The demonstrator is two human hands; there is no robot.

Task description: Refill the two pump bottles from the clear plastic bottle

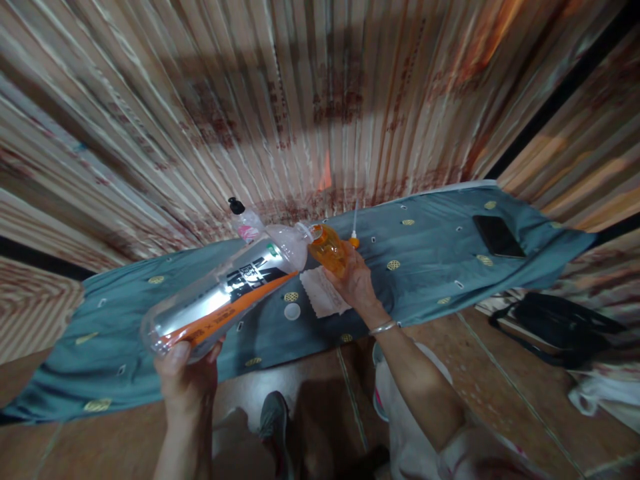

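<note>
Head view: the left hand [187,380] grips the base of a large clear bottle [225,290], tilted so its mouth meets a small orange bottle [329,250] clasped in the right hand [356,280]. Both are held above the cloth-covered worktop [425,267], near a white cap [292,311], a napkin [323,293] and a phone [499,236].

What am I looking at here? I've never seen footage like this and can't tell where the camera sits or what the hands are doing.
The camera is worn on a person's head, looking forward and down, so you see that person's own two bare hands. The left hand grips the base of a large clear bottle, tipped on its side. The right hand holds a small orange bottle, mouth to mouth with the large one. Below them is a surface covered by a blue-grey patterned cloth. On it lie a white cloth, a white cap, a small pink-labelled bottle and a dark phone.
</note>
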